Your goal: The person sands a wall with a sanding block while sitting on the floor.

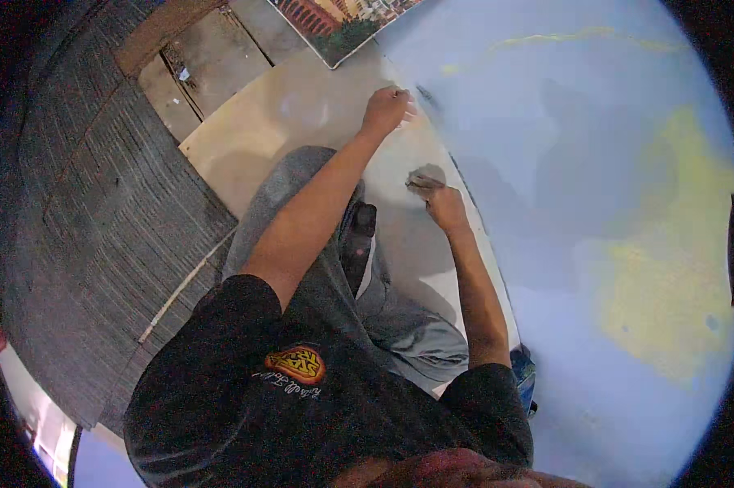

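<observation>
My left hand (389,111) is closed, its fingers curled low over a pale beige sheet (261,114), close to the sheet's long right edge. Whatever those fingers grip, if anything, is too small to make out. Nearer to me, my right hand (447,208) is closed around a small, dark, slim thing (422,183) that points left; its kind cannot be told. A dark shadow falls on the sheet beside it. My legs in grey trousers (294,187) are folded on the sheet between my arms.
To the right spreads a pale blue surface (562,203) with a yellow patch (668,285). A printed city picture (342,24) lies at the far edge. Dark ribbed matting (98,203) covers the left, with a thin pale strip (184,285) on it. Brown boards (212,57) lie beyond.
</observation>
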